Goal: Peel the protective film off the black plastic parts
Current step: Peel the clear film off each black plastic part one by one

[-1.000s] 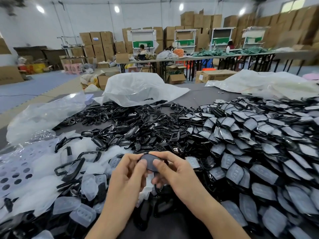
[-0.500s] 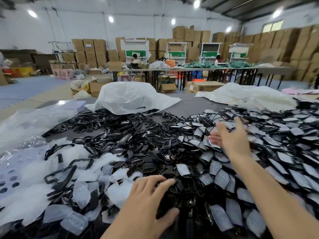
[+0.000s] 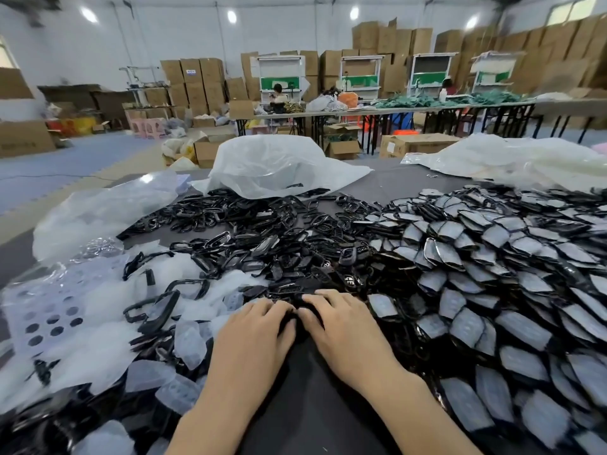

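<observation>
L hand (image 3: 259,330) & R hand (image 3: 338,326) meet near centre, grips pinching one black part (image 3: 296,311). Prob. one steadies, other peels.

Stacked cardboard boxes (image 3: 192,73) stand behind a long table (image 3: 565,106).

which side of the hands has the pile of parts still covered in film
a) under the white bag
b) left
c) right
c: the filmed parts are heaped to the right of the right hand, while loose peeled film lies to the left of the left hand.
</observation>
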`<state>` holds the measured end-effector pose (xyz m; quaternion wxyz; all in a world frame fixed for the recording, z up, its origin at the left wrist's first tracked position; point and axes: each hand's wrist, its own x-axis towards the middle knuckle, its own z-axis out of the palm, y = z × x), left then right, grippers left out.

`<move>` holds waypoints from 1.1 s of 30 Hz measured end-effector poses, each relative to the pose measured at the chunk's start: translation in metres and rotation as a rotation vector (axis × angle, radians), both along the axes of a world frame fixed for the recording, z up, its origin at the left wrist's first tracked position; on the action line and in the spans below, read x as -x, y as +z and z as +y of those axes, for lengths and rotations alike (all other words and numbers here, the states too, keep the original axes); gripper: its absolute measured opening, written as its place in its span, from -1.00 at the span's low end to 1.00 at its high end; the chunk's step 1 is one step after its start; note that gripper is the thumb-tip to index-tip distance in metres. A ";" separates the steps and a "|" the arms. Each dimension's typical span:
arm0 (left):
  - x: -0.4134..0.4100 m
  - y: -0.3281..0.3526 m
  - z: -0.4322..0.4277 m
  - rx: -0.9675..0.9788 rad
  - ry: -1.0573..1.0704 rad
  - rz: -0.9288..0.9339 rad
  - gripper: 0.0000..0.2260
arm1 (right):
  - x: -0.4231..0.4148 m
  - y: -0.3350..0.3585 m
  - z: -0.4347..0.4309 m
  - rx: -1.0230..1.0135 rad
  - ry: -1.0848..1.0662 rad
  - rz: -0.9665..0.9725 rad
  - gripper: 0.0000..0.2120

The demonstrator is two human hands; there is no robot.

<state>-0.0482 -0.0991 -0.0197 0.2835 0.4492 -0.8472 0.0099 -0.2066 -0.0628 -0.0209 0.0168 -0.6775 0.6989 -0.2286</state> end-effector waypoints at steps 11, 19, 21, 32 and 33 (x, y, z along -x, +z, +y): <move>-0.008 0.003 0.000 -0.164 -0.032 0.385 -0.79 | 0.009 0.004 0.005 0.132 0.060 -0.264 -0.76; -0.006 0.009 0.008 -0.223 -0.054 0.446 -0.86 | 0.012 0.005 0.009 0.263 -0.054 -0.491 -0.84; -0.006 0.010 0.010 -0.213 -0.033 0.441 -0.83 | 0.013 0.009 0.010 0.298 -0.071 -0.660 -0.87; -0.004 0.006 0.013 0.231 -0.023 -0.039 -0.77 | 0.023 0.027 0.005 0.266 0.027 -1.854 -0.83; -0.002 0.005 0.015 0.206 -0.053 -0.048 -0.78 | 0.024 0.028 0.006 0.262 0.060 -1.897 -0.82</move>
